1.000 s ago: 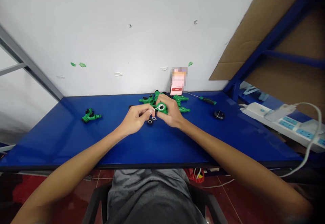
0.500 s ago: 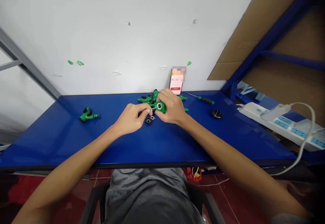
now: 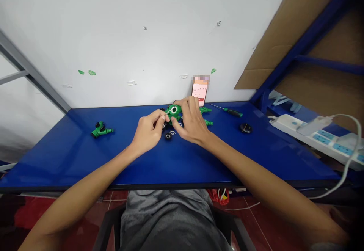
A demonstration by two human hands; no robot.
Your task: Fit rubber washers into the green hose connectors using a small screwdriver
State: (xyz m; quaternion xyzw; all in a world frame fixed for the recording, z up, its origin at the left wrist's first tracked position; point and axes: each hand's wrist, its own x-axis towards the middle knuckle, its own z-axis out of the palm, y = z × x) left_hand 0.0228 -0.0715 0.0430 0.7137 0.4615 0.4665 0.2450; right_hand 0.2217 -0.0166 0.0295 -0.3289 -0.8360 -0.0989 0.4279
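My left hand (image 3: 149,129) pinches a thin metal pick (image 3: 170,111), whose tip reaches into a pale ring seal (image 3: 174,110) in the mouth of a green plastic hose connector (image 3: 176,113). My right hand (image 3: 192,121) holds that connector from above and the right. Just below my hands lie small black and pale rings (image 3: 168,135). Further green connectors (image 3: 206,110) sit partly hidden behind my right hand. A green Y-shaped connector with black ends (image 3: 101,130) stands apart on the left.
The blue table (image 3: 71,160) meets a white wall at the back. A phone showing a timer (image 3: 199,94) leans there. To the right lie a green-handled screwdriver (image 3: 233,112) and a round black object (image 3: 245,128). A white power strip (image 3: 318,141) sits beyond the right edge.
Both hands and the connector have shifted up and left, toward the wall. The connector's ring now faces more upward. The phone is less covered by my right hand's position than before.
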